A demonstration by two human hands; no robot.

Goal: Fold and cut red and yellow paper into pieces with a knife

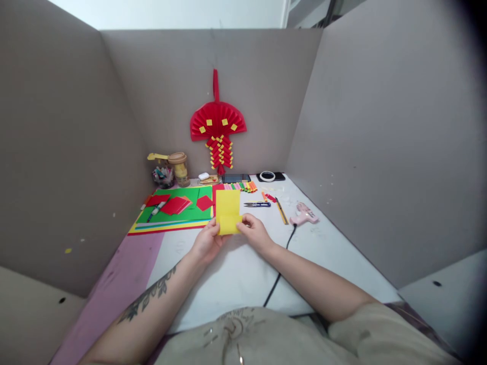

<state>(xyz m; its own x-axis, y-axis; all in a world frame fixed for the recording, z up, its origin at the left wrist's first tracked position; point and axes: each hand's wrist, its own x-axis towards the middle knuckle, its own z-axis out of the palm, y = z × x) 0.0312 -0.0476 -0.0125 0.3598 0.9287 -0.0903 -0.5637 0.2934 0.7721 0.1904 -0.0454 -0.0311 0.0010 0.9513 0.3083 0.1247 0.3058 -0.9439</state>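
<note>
A piece of yellow paper (228, 205) is held up over the table, with a crease running across its lower part. My left hand (208, 241) grips its lower left edge, thumb in front and fingers behind. At the lower right edge, my right hand (255, 232) pinches the paper between thumb and fingers. Just beyond the paper lie thread snips (257, 205) and a row of small coloured paper rolls (243, 187). To the left is a stack of coloured sheets, green (182, 215) on top, carrying several red paper pieces (175, 205).
A pink glue gun (304, 215) with a black cord (279, 274) and a yellow utility knife (281, 212) lie at right. Behind stand a lidded cup (180, 170), a pen holder (163, 176) and a phone (236, 178). A red fan ornament (218, 121) hangs on the grey partition (262, 76).
</note>
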